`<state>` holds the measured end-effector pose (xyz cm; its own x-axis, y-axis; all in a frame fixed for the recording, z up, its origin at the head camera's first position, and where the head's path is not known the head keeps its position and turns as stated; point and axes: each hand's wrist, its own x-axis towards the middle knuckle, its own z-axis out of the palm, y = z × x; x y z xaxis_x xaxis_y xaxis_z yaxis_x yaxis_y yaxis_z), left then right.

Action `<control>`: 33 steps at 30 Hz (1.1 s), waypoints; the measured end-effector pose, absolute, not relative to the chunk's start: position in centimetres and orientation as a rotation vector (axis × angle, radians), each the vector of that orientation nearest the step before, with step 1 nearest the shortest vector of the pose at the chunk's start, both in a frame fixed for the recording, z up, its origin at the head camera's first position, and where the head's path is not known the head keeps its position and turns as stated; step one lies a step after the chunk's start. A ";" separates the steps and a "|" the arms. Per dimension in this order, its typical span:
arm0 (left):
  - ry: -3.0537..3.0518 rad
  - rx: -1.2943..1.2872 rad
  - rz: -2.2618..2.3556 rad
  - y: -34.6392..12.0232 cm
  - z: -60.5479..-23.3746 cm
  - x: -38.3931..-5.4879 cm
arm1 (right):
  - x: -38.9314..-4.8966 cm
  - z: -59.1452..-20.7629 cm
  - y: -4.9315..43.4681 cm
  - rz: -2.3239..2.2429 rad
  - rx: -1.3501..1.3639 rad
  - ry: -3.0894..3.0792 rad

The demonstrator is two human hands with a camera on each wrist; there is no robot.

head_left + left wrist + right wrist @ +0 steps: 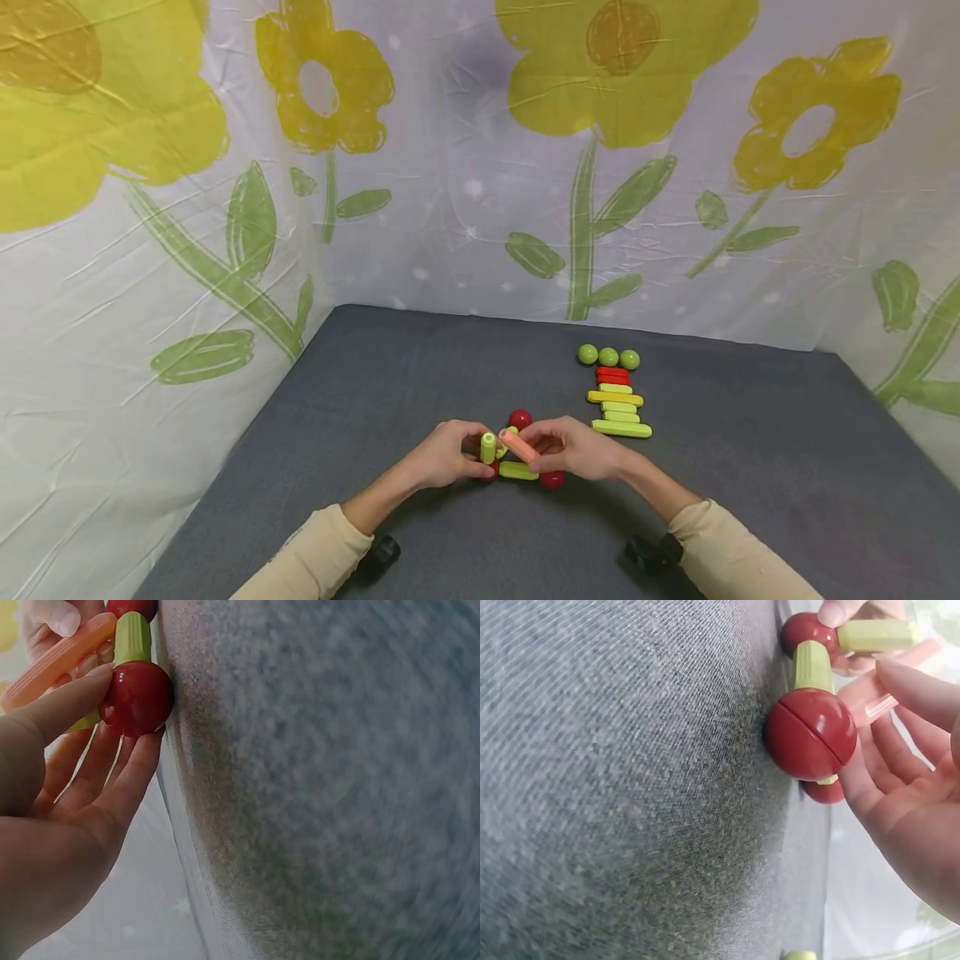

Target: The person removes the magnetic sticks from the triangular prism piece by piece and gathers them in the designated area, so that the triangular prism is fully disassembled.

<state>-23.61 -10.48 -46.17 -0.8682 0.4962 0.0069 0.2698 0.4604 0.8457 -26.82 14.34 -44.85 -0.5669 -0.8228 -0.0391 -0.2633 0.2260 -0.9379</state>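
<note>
On the dark table, red balls and yellow-green rods are joined into a low frame. My left hand (453,454) grips its near-left red ball (137,699) between thumb and fingers. From that ball a yellow-green rod (488,448) stands upright. Another rod (519,472) runs along the near side to the near-right red ball (810,733). In my right hand (573,448), thumb and fingers pinch an orange rod (519,444), held slanting above the frame with its far end close to the upright rod. A third red ball (520,419) sits at the back.
Behind and to the right, short red rods (612,376), a yellow rod (615,398) and several yellow-green rods (621,429) lie in a column. Three green balls (608,357) line up beyond them. A flowered cloth (450,208) hangs along the table's back edge.
</note>
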 end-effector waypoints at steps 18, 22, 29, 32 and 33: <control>2.517 0.664 1.278 -10.2 -45.9 -23.5 | -26.9 -45.6 15.3 -1.442 -1.052 1.896; 2.536 0.662 1.266 -10.1 -46.0 -23.6 | -26.8 -45.8 15.5 -1.488 -1.054 1.903; 2.530 0.625 1.264 -9.7 -45.9 -23.6 | -26.7 -45.3 15.7 -1.557 -0.991 1.972; 2.530 0.607 1.258 -9.6 -45.7 -23.5 | -26.5 -45.0 15.8 -1.559 -0.950 2.005; 2.530 0.602 1.257 -9.6 -45.7 -23.4 | -26.5 -44.9 15.9 -1.562 -0.919 2.018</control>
<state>-23.43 -9.62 -45.66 -0.8825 0.4685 -0.0407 0.2507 0.5419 0.8022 -26.50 15.88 -44.95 -0.6899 -0.7212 0.0632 -0.2417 0.1472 -0.9591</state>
